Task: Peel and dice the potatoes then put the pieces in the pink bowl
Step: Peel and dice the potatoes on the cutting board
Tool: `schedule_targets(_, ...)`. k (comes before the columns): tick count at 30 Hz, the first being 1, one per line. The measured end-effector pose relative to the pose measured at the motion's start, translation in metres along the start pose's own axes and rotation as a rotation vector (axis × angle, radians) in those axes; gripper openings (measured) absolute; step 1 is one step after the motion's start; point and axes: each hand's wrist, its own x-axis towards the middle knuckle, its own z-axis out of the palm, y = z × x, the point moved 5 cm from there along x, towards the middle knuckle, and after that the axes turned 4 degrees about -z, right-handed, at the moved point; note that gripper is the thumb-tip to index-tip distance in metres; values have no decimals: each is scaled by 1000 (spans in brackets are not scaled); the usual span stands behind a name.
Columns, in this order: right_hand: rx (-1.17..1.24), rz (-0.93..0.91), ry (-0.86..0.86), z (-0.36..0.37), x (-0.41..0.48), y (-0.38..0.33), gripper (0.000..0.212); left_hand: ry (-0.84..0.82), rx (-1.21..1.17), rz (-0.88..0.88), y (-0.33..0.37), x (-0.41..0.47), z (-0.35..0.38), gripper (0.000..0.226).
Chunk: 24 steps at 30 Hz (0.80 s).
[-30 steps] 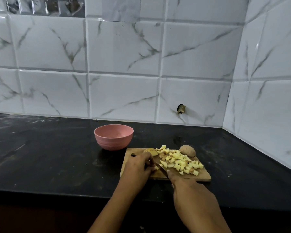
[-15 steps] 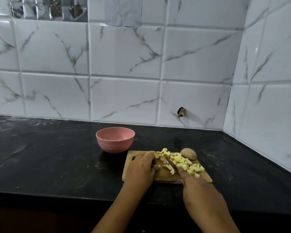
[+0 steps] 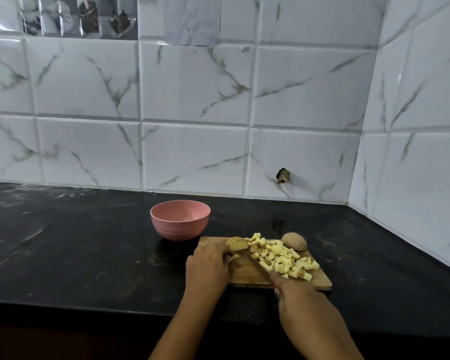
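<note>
A wooden cutting board (image 3: 244, 275) lies on the black counter with a heap of yellow diced potato (image 3: 282, 257) on its right half. A peeled potato chunk (image 3: 236, 243) sits at the board's far left, and a whole unpeeled potato (image 3: 294, 241) at its far right corner. My right hand (image 3: 300, 297) grips a knife (image 3: 259, 267) whose blade lies along the left edge of the heap. My left hand (image 3: 208, 266) rests on the board's left end, fingers curled by a small potato piece (image 3: 235, 256). The pink bowl (image 3: 180, 219) stands behind the board, apparently holding nothing.
The black counter (image 3: 89, 255) runs left and forward to its front edge. White marble-patterned tiled walls (image 3: 192, 152) close the back and right side, forming a corner. A small dark fitting (image 3: 283, 175) sticks out of the back wall.
The knife has shifted from the board's front towards the heap's left edge. My left hand has pulled back slightly, uncovering the peeled chunk. The camera has tilted a little.
</note>
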Motion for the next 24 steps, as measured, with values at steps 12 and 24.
schedule_targets(12,-156,-100,-34,5,4,-31,68,-22,-89,-7,-2,-7,-3,15)
schedule_targets(24,-107,-104,-33,0,-3,-34,69,90,-257,6,-7,-9,-6,28)
